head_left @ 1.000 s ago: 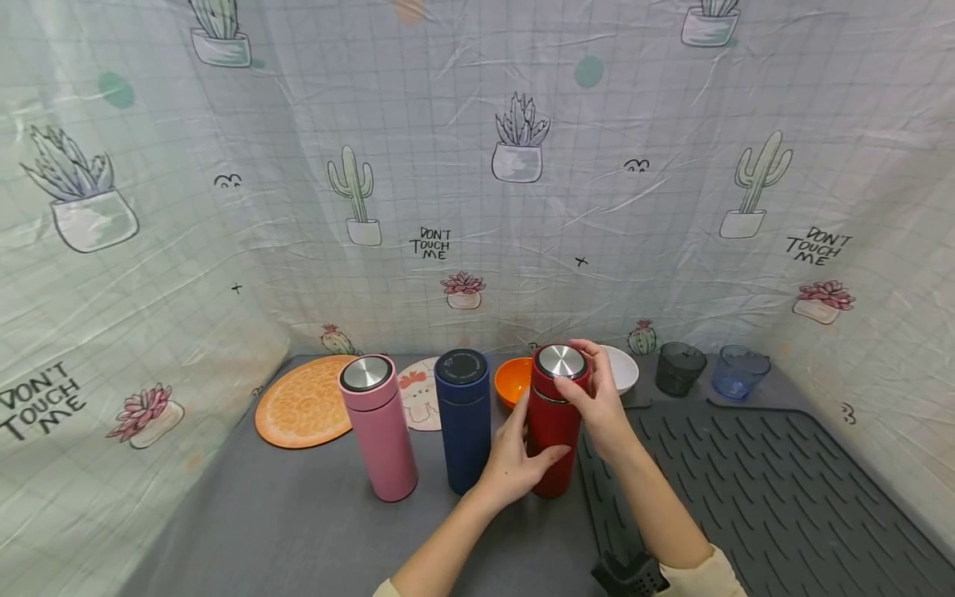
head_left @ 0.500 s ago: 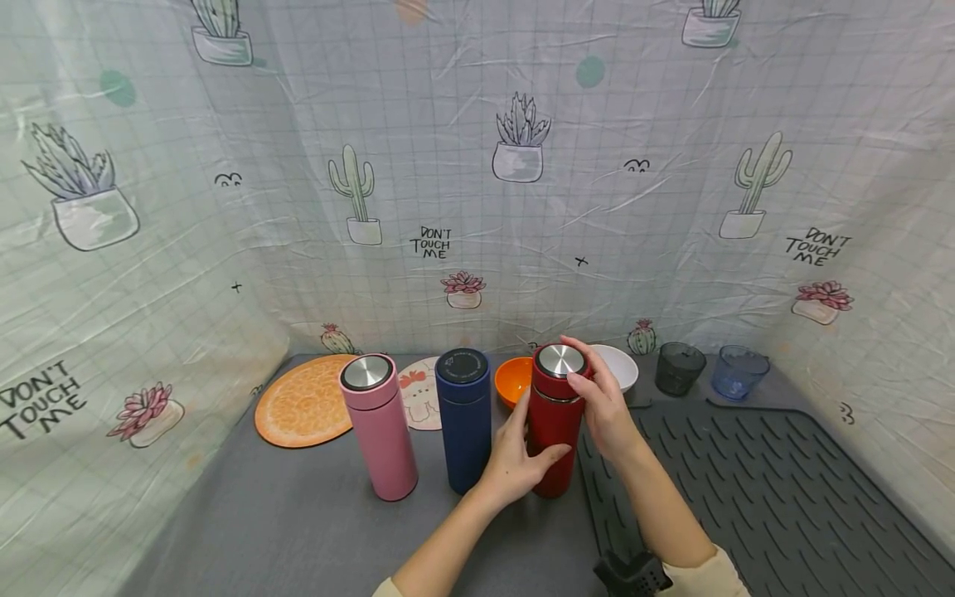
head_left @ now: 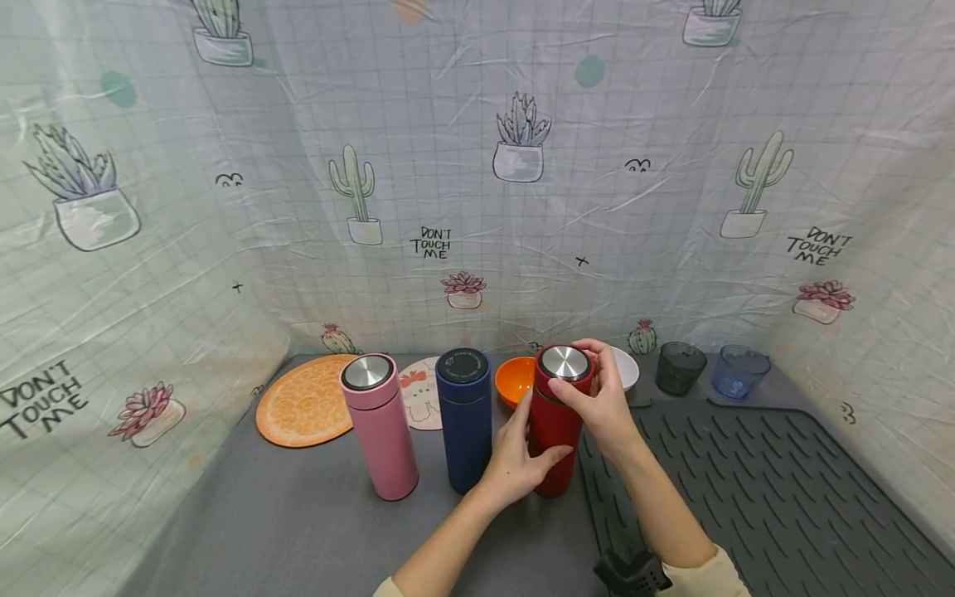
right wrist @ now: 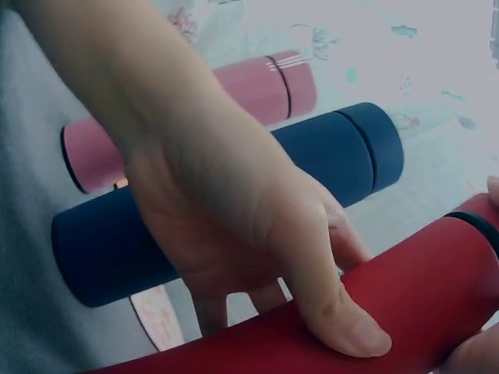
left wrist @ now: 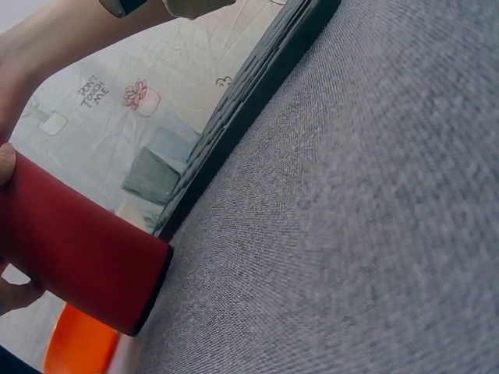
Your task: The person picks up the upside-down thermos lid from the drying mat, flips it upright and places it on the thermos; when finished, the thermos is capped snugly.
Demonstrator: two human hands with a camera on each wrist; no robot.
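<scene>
Backdrop: we are facing a cactus-print cloth [head_left: 477,166] hanging behind a grey surface [head_left: 298,531].
Red flask [head_left: 554,431]: we are seeing it standing upright, touching the left edge of the ribbed mat [head_left: 746,489].
Left hand [head_left: 518,460]: we are wrapping its fingers around the red flask's lower body, thumb pressing the front.
Right hand [head_left: 597,398]: we are curling its fingers around the red flask's steel-topped lid [head_left: 564,362].
Blue flask [head_left: 462,414]: standing just left of the red flask.
Pink flask [head_left: 379,427]: standing further left.
Orange bowl [head_left: 513,380]: sitting just behind the red flask.
</scene>
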